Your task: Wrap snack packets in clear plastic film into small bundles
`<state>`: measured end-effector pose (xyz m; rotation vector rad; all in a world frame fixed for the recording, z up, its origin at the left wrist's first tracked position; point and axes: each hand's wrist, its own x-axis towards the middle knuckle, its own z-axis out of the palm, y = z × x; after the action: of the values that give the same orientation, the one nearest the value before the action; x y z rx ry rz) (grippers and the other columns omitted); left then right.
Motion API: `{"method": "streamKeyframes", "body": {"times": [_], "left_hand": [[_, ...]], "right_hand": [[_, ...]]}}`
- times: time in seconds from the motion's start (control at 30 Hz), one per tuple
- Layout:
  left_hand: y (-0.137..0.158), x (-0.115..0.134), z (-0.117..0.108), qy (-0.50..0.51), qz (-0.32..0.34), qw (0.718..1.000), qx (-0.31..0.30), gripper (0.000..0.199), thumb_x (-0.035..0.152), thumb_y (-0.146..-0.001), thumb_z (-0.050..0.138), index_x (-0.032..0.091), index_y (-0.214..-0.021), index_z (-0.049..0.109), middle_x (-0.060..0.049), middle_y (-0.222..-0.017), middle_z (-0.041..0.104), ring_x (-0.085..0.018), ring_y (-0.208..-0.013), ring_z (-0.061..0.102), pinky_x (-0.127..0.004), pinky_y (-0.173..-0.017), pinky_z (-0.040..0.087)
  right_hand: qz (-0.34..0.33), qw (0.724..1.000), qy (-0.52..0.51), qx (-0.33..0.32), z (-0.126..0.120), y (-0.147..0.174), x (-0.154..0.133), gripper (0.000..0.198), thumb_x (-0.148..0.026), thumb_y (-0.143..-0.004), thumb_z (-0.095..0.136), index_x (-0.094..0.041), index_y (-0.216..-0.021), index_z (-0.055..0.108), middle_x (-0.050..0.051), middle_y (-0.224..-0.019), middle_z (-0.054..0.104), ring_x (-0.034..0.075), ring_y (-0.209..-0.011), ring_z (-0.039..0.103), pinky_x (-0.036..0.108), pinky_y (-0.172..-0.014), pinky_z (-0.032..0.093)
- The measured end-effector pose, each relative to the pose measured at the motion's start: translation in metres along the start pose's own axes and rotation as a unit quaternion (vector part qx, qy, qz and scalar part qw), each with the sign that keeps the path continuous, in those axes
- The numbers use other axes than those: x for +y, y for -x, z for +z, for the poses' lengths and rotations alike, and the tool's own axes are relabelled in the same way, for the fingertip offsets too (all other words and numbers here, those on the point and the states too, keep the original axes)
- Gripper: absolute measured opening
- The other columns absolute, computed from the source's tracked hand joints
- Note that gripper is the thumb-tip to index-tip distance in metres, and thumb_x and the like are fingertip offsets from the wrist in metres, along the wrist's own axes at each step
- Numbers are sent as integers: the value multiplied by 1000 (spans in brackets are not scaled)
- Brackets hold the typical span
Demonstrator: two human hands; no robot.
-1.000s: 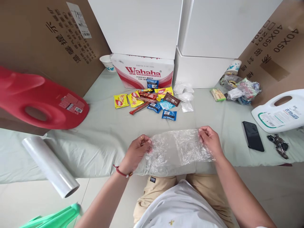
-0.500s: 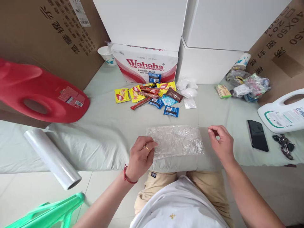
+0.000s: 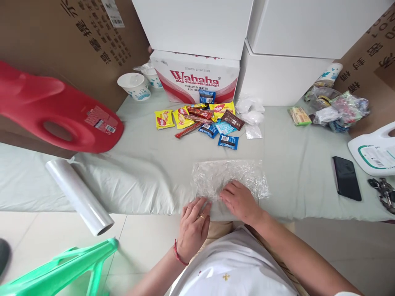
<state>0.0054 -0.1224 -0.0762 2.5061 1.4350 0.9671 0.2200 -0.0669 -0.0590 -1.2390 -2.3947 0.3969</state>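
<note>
A flattened, crinkled sheet of clear plastic film (image 3: 228, 172) lies near the front edge of the cloth-covered table. At its near left corner is my left hand (image 3: 195, 220), fingers bent and close together on the edge; a ring and a red bracelet show. My right hand (image 3: 242, 201) reaches over the film's near edge, its fingers curled and closed at the film with the tips partly hidden. Beyond the film lies a pile of wrapped snacks, among them a yellow wafer packet (image 3: 164, 119), a brown packet (image 3: 233, 119) and a blue packet (image 3: 228, 141).
A roll of film (image 3: 78, 195) overhangs the table edge at left, near a red jug (image 3: 61, 111) and green stool (image 3: 64, 267). Paper cups (image 3: 134, 85) and a Wahaha box (image 3: 197, 80) stand behind. On the right are a phone (image 3: 347, 178), keys (image 3: 384, 193) and a white jug (image 3: 375, 152).
My right hand has moved left, from beside the film onto its near edge. My left hand has dropped toward the film's near left corner. The view has shifted slightly left.
</note>
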Motion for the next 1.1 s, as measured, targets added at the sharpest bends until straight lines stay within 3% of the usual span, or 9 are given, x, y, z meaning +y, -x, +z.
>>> {"method": "streamKeyframes", "body": {"times": [0.1, 0.2, 0.4, 0.63, 0.73, 0.87, 1.0, 1.1], "left_hand": [[-2, -1, -5, 47, -57, 995, 62, 34, 3, -90, 56, 20, -119, 62, -11, -112, 66, -25, -108, 61, -38, -90, 49], [-7, -3, -8, 98, -133, 982, 87, 24, 4, -92, 56, 22, -107, 61, -4, -93, 63, -18, -89, 59, -31, -79, 49], [-9, -7, -8, 158, -260, 948, 97, 10, 15, -96, 56, 22, -99, 63, 2, -82, 56, -12, -67, 50, -25, -65, 45], [-1, -6, -20, 196, -328, 918, 108, 11, 27, -98, 56, 21, -97, 65, 0, -85, 57, -11, -65, 50, -24, -61, 43], [-3, -1, -25, 254, -426, 867, 52, 25, 41, -97, 56, 19, -99, 67, 0, -77, 58, -12, -63, 51, -24, -59, 42], [-20, 11, -25, 413, -523, 744, -43, 45, 60, -89, 62, 16, -94, 68, 0, -69, 58, -9, -53, 43, -22, -48, 33], [-38, 23, -22, 533, -545, 645, -53, 44, 58, -82, 69, 15, -96, 68, 4, -63, 50, -7, -50, 33, -20, -44, 23], [-43, 28, -19, 587, -536, 606, -26, 35, 44, -79, 71, 17, -101, 67, 4, -64, 49, -7, -54, 35, -19, -47, 25]], "right_hand": [[48, 997, -57, 9, -6, 3, 4, 14, -14, -99, 56, -20, -92, 67, 4, -83, 64, 19, -79, 55, 30, -67, 45], [72, 993, -87, 29, -15, 7, -1, 12, -15, -99, 56, -20, -96, 66, 4, -85, 64, 17, -79, 55, 29, -67, 45], [-67, 998, -8, 1, 1, -1, -13, 3, -20, -96, 65, -20, -97, 68, 6, -98, 67, 21, -89, 49, 34, -80, 45], [-73, 997, 37, 7, 19, -11, -9, 13, -14, -97, 61, -19, -86, 67, 5, -84, 65, 20, -84, 50, 32, -76, 43], [-35, 999, 24, 20, 13, -7, -16, 16, -12, -97, 58, -19, -86, 67, 4, -82, 64, 18, -79, 52, 30, -70, 43], [10, 998, 5, 55, 1, 3, -32, 19, -9, -97, 54, -19, -89, 68, 5, -84, 65, 16, -78, 58, 28, -69, 44], [51, 993, -58, 87, -10, 11, -42, 18, -14, -100, 52, -20, -94, 68, 5, -85, 65, 16, -78, 61, 27, -71, 46], [145, 967, -189, 94, -21, 15, -44, 15, -22, -101, 54, -21, -95, 68, 2, -82, 64, 14, -69, 58, 25, -65, 46]]}}
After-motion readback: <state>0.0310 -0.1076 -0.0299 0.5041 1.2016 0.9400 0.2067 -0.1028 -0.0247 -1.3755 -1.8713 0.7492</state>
